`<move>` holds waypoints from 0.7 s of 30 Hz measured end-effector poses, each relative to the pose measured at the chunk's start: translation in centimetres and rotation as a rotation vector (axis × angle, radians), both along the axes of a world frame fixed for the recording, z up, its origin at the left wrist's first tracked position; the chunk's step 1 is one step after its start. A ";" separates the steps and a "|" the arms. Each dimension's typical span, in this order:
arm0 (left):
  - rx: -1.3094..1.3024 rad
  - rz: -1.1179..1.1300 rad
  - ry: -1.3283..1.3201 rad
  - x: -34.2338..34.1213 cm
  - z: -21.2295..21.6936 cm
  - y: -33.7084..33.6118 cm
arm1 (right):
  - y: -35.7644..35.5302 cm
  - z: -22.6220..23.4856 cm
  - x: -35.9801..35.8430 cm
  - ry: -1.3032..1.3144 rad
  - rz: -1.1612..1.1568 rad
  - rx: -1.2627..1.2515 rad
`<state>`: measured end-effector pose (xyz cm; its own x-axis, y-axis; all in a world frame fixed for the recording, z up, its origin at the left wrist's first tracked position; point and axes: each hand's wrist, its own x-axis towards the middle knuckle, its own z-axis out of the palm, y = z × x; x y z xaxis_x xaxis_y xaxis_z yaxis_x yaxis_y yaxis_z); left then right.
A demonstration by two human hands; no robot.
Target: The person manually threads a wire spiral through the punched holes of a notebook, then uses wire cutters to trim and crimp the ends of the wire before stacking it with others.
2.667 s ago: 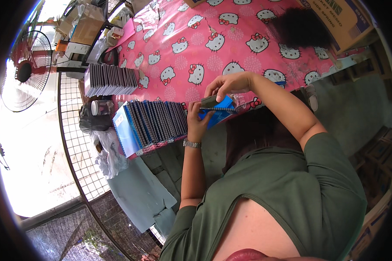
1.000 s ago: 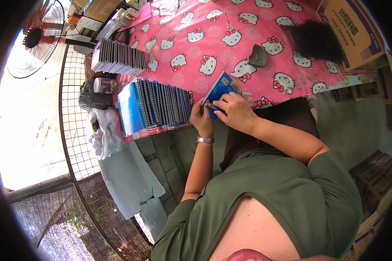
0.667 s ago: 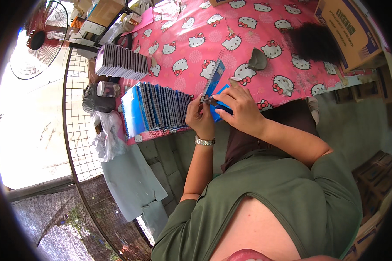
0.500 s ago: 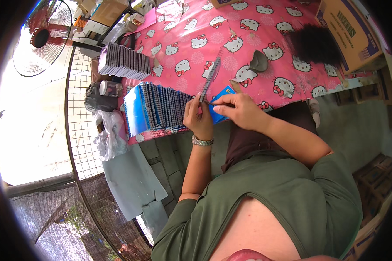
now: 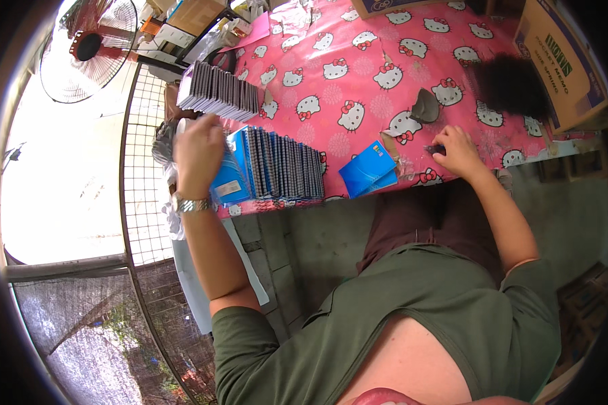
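At the left end of a row of blue spiral notebooks, my left hand is closed at the edge of a blue spiral notebook. Motion smears this hand, and its fingertips are partly hidden. My right hand rests low over the table, fingers closed on a small dark tool whose kind I cannot make out. Between the hands, two blue notebook covers or pads lie overlapped and askew near the table's front edge.
A second row of spiral notebooks stands behind the blue ones. A dark grey cup-like piece, a black bristly heap and a cardboard box lie to the right on the pink patterned tablecloth. A fan stands far left.
My hands have parted: the left went from the spiral-bound notebook at the middle to the row's left end, the right moved right. That notebook is no longer upright at the middle.
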<state>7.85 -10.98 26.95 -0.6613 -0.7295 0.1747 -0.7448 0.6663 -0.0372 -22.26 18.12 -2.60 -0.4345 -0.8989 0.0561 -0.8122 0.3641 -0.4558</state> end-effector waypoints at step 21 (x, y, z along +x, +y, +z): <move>0.068 -0.585 -0.075 -3.6 -30.4 15.4 | -3.2 0.0 -14.3 0.103 -0.439 -0.312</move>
